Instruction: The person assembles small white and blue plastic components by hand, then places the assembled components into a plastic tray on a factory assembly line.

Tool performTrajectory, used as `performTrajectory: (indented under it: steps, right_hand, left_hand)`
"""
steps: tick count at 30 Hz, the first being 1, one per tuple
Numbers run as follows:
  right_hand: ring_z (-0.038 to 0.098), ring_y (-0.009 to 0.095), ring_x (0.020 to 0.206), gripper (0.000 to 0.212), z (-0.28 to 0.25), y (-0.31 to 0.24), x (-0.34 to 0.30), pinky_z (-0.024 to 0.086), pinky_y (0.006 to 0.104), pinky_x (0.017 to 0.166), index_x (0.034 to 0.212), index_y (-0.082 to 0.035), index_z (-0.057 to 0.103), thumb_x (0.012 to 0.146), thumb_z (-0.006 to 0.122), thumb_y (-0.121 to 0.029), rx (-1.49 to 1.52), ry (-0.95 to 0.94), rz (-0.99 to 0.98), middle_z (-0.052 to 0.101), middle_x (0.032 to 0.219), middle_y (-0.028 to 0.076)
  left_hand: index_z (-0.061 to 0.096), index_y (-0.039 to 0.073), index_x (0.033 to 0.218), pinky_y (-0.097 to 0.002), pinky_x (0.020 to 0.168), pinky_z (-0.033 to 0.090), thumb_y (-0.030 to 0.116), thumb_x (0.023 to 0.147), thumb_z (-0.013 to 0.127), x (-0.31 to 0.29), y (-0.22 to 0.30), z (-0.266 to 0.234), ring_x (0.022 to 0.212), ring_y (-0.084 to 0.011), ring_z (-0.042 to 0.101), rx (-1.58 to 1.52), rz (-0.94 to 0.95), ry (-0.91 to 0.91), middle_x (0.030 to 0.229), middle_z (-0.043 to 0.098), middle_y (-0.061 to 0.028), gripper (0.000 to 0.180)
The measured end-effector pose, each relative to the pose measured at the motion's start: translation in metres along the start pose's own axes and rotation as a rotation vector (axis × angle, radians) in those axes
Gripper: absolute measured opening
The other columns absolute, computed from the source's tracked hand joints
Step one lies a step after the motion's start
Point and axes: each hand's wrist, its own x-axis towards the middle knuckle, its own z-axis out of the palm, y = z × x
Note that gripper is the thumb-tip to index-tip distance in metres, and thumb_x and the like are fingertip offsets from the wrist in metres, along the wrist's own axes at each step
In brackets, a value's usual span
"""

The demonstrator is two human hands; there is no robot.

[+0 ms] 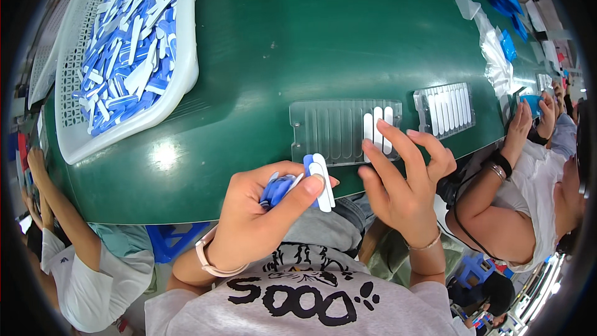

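My left hand (249,218) is closed around a bunch of small blue-and-white strips with rounded ends (324,190). Some fan out past the thumb, and more sit bundled inside the curled fingers. In front of me a clear plastic tray with long parallel slots (320,127) lies on the table, its left slots bare. Several white strips (388,121) fill slots at its right end. My right hand (407,193) hovers at that end with its fingers spread; the index and middle fingertips overlap the white strips. Whether they press on them I cannot tell.
A white perforated basket (186,56) heaped with blue and white strips stands at the left on the green table (298,37). Another clear tray (467,90) with white strips lies to the right. Crumpled clear plastic (495,56) lies at the far right. Other people sit on both sides.
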Motion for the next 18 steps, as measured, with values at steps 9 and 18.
performTrajectory:
  steps: [9, 18]
  right_hand:
    - [0.040, 0.028, 0.107, 0.036, -0.017, 0.002, 0.013, 0.028, 0.0363, 0.088, 0.096, -0.010, 0.069, 0.073, 0.068, -0.038, 0.256, -0.076, 0.078, 0.054, 0.122, 0.011]
    - [0.050, 0.012, 0.062, 0.026, -0.015, -0.007, 0.018, 0.034, 0.0264, 0.052, 0.086, -0.007, 0.069, 0.062, 0.076, -0.001, 0.763, 0.269, -0.070, 0.064, 0.085, 0.002]
  left_hand:
    - [0.066, -0.002, 0.090, -0.0178, 0.050, 0.036, 0.008, 0.086, 0.060, 0.002, -0.005, 0.004, 0.054, -0.0008, 0.045, 0.357, 0.215, 0.011, 0.070, 0.065, -0.0050, 0.013]
    - [0.064, -0.002, 0.090, -0.0218, 0.053, 0.045, 0.002, 0.082, 0.063, 0.003, -0.007, -0.003, 0.060, -0.0106, 0.060, 0.510, 0.527, 0.182, 0.079, 0.068, -0.0108, 0.009]
